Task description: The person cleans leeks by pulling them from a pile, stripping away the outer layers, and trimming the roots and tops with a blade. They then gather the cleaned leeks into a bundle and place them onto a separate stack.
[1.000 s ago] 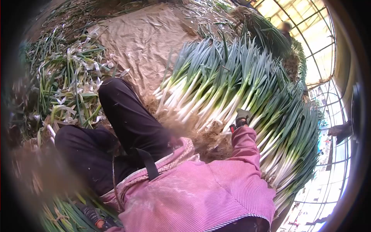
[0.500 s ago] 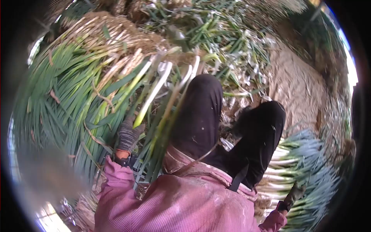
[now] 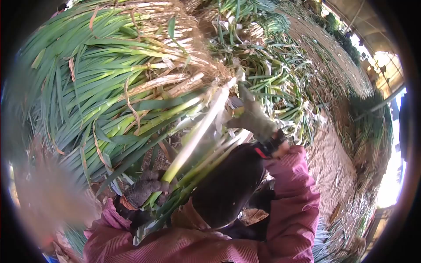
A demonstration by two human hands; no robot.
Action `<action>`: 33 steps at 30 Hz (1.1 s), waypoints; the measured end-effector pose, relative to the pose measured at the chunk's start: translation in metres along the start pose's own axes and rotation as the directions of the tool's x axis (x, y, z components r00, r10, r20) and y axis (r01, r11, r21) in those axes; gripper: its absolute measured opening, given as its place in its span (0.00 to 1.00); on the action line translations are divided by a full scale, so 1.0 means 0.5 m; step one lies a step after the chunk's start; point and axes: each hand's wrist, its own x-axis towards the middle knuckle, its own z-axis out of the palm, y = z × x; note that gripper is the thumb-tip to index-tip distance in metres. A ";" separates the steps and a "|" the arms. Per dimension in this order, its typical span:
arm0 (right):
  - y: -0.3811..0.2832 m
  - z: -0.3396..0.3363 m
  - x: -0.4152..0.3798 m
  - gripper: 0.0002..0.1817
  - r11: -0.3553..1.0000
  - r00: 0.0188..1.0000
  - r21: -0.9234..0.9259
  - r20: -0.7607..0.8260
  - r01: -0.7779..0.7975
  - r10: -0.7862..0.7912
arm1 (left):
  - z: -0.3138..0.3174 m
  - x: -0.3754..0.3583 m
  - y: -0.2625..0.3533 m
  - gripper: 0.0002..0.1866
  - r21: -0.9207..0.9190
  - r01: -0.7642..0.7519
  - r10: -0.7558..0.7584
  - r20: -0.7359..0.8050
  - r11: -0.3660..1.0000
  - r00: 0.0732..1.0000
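Note:
A long green onion (image 3: 197, 136) slants up in front of me, its white shaft pointing toward a root end near the large heap. My left hand (image 3: 151, 189), in a dark grey knit glove, is closed around its green part. Beside the upper end of the shaft is my right hand (image 3: 255, 117), also gloved and a little blurred, with thumb and fingers apart and nothing between them. More green onion stalks (image 3: 210, 163) lie along my dark trouser leg, under the held one.
A large heap of untrimmed green onions (image 3: 105, 87), roots toward the middle, fills the left. Stripped leaves (image 3: 280, 83) litter the ground ahead. On the right lies a brown sheet (image 3: 331, 162), with bluish-green leaves (image 3: 326, 241) below it.
My right hand has come up from the pile at lower right to the white shaft's upper end. The left hand still grips the green onion. The view has tilted upward.

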 end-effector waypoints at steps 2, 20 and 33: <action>-0.009 0.057 0.025 0.52 0.907 0.988 0.395 0.109 -0.148 0.114 | 0.000 0.013 -0.001 0.14 0.013 0.034 -0.034 -0.023 0.999 0.999; 0.024 0.056 0.035 0.21 1.000 0.998 0.005 -0.055 -0.014 0.014 | -0.050 0.064 -0.030 0.19 -0.260 0.070 -0.031 0.153 0.963 0.988; -0.157 -0.450 0.181 0.52 -0.781 0.971 -0.580 -0.195 -0.231 -0.142 | -0.072 -0.122 -0.039 0.07 0.492 0.501 -0.362 -0.354 0.712 0.862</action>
